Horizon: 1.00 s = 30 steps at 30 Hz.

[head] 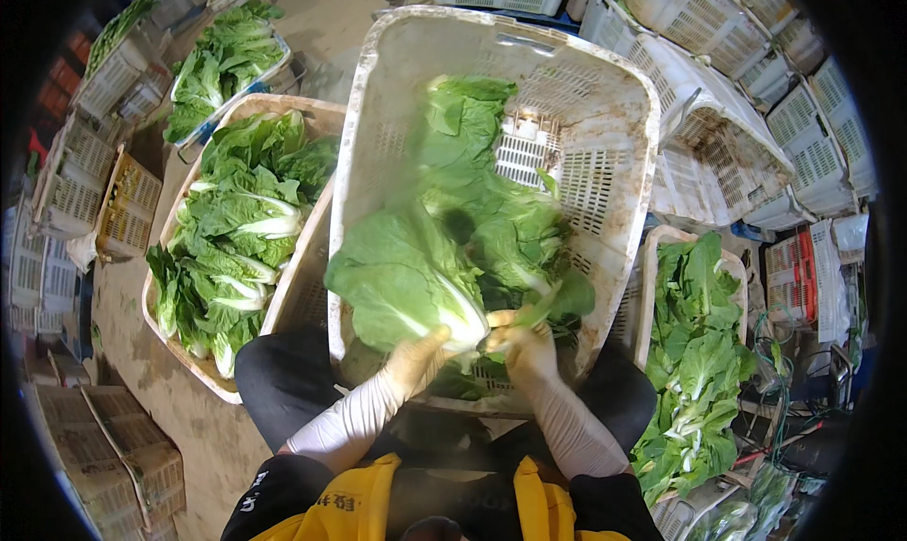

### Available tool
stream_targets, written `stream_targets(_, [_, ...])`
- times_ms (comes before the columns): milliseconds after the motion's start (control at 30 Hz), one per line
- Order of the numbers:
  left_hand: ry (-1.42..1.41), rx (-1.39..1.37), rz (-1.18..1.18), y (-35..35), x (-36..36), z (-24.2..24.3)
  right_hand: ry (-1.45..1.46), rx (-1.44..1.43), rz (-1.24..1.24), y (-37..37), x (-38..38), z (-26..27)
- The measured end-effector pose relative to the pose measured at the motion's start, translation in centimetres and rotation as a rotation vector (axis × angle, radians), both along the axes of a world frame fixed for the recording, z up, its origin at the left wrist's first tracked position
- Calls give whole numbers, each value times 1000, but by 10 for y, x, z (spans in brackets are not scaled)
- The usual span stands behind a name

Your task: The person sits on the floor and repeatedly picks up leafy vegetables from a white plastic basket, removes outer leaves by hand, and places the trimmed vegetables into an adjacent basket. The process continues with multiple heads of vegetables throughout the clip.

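A large white plastic crate [602, 186], stained brown, stands between my knees with several leafy green cabbages [464, 126] inside. My gloved left hand [418, 360] holds a leafy cabbage head [404, 279] by its white base, its leaves spreading up and to the left over the crate. On the right of that base, my gloved right hand [521, 339] grips a loose green leaf [567, 296] with bent fingers. Part of the view above the head is blurred, and the palms are hidden.
Left of me a crate [152, 293] holds more cabbage heads; beyond it stands another filled crate [283, 62]. At my right a crate [740, 257] is heaped with loose leaves [698, 371]. Stacked white crates [701, 16] line the upper right. Tangled cords [779, 399] lie at the lower right.
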State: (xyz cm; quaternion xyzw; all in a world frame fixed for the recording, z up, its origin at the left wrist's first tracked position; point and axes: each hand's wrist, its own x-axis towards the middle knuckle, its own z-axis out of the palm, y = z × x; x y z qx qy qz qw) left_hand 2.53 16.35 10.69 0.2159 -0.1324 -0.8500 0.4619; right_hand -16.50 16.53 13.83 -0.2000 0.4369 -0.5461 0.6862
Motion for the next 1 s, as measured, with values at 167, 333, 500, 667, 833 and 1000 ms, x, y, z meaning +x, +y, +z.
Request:
stream_targets(167, [-386, 129, -67, -2, 3, -6, 287, -82, 632, -10, -13, -18])
stream_targets(333, [-910, -545, -308, 14, 4, -31, 785, -273, 660, -7, 7, -3])
stream_targets(500, [-436, -3, 67, 12, 1, 6, 841, -237, 794, 3, 13, 0])
stream_targets(667, [-880, 141, 541, 16, 109, 72, 1405, -292, 397, 5, -54, 25])
stream_targets(833, [-2236, -322, 1083, 62, 322, 27, 2118, 232, -478, 34, -238, 97])
stream_targets(1000, [-2255, -345, -92, 117, 392, -27, 2195, 660, 25, 71, -306, 97])
